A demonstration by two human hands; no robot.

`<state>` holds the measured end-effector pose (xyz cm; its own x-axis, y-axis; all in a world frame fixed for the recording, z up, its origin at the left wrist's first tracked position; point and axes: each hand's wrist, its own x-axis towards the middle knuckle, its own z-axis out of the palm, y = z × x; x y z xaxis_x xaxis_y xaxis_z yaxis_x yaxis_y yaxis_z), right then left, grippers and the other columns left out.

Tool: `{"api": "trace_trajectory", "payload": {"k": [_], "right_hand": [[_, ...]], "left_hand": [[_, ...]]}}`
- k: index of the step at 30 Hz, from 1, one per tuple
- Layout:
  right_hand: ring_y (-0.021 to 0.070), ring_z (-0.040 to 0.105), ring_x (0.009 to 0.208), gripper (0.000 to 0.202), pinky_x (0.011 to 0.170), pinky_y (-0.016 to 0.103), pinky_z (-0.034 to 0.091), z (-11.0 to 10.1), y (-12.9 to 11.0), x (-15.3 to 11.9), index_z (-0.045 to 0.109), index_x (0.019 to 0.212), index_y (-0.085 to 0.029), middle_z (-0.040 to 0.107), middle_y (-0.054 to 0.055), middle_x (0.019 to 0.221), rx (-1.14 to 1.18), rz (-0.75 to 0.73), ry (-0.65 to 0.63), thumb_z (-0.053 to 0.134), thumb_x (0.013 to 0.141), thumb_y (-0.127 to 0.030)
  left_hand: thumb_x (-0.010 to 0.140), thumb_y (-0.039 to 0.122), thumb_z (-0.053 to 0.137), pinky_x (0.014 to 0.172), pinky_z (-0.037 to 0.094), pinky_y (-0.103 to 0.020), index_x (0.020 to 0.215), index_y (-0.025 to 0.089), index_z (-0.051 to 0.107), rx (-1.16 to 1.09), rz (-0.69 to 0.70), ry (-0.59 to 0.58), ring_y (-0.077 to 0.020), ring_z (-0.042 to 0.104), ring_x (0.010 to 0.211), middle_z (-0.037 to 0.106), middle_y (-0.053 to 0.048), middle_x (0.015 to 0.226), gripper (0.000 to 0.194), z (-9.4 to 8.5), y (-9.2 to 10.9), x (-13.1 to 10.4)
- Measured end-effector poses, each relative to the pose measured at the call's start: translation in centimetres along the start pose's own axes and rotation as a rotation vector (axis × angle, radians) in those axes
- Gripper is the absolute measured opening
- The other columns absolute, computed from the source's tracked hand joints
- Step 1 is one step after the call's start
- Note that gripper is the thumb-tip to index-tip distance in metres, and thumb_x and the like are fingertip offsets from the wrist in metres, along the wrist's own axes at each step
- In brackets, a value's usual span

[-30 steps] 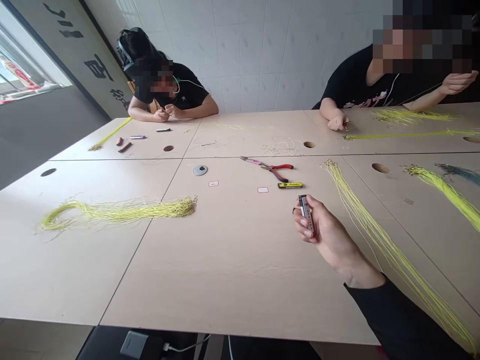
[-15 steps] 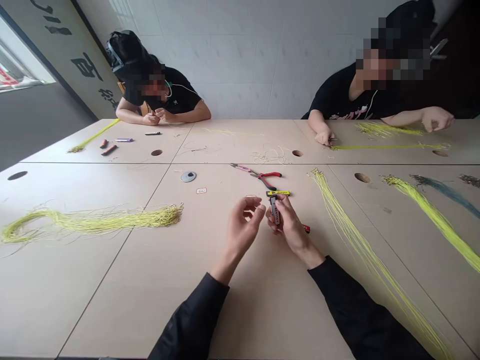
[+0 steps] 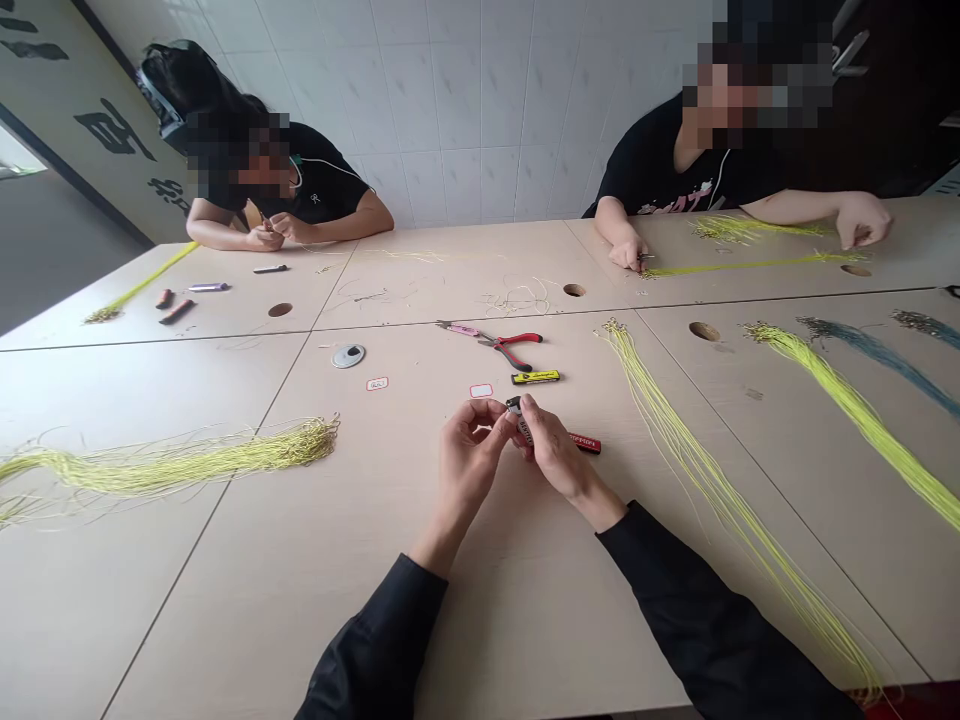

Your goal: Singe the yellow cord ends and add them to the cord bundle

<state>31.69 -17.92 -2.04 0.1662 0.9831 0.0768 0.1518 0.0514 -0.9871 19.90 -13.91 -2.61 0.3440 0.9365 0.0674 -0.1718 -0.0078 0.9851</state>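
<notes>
My right hand (image 3: 559, 455) is wrapped round a lighter (image 3: 523, 424) with a dark top and a pale, lettered body, held tilted over the table. My left hand (image 3: 472, 450) is closed in a pinch right beside the lighter's left side. Whatever may be between its fingertips is too small or hidden to make out. Just beyond the hands lies a yellow lighter (image 3: 535, 378). A red lighter (image 3: 586, 443) shows partly from behind my right hand. Farther back are red-and-black-handled pliers (image 3: 517, 350) and a slim pink tool (image 3: 461, 328).
Bundles of yellow cords lie left (image 3: 270, 452) and right (image 3: 675, 450), with another yellow bundle (image 3: 840, 400) and blue cords (image 3: 877, 355) farther right. A metal disc (image 3: 349, 356) and small labels (image 3: 377, 384) lie ahead. Two people work across the table (image 3: 337, 600).
My left hand's fingers have closed and come up against the lighter, which now leans more to the left. The view has shifted, so the table's contents appear farther left.
</notes>
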Motion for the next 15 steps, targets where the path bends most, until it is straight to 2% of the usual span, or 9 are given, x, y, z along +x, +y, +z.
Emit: {"api": "trace_trajectory", "payload": {"k": [3,11,15], "right_hand": [[0.0161,0.038,0.057,0.062,0.059,0.031,0.034,-0.1,0.19,-0.03,0.039,0.061,-0.023,0.041,-0.001,0.058,-0.025,0.033,-0.024,0.026,0.098,-0.07],[0.0154,0.038,0.059,0.056,0.056,0.029,0.036,0.2,0.38,-0.08,0.038,0.065,-0.023,0.042,-0.002,0.062,0.02,0.09,0.007,0.035,0.095,-0.07],[0.0139,0.037,0.056,0.054,0.052,0.027,0.033,0.36,0.56,0.09,0.039,0.064,-0.023,0.04,-0.002,0.059,0.145,0.219,0.067,0.038,0.094,-0.068]], "left_hand": [[0.083,0.033,0.071,0.063,0.049,-0.023,0.084,0.017,0.062,0.008,-0.008,-0.017,-0.0114,0.065,0.067,0.064,0.0,0.079,0.019,0.09,0.17,-0.26],[0.083,0.031,0.07,0.06,0.048,-0.023,0.077,0.017,0.06,0.02,0.034,0.007,-0.0102,0.061,0.062,0.061,0.002,0.071,0.018,0.26,0.0,-0.34],[0.082,0.032,0.07,0.058,0.048,-0.021,0.08,0.017,0.057,-0.004,0.007,-0.019,-0.0092,0.061,0.061,0.059,0.002,0.073,0.02,0.53,-0.25,-0.33]]}}
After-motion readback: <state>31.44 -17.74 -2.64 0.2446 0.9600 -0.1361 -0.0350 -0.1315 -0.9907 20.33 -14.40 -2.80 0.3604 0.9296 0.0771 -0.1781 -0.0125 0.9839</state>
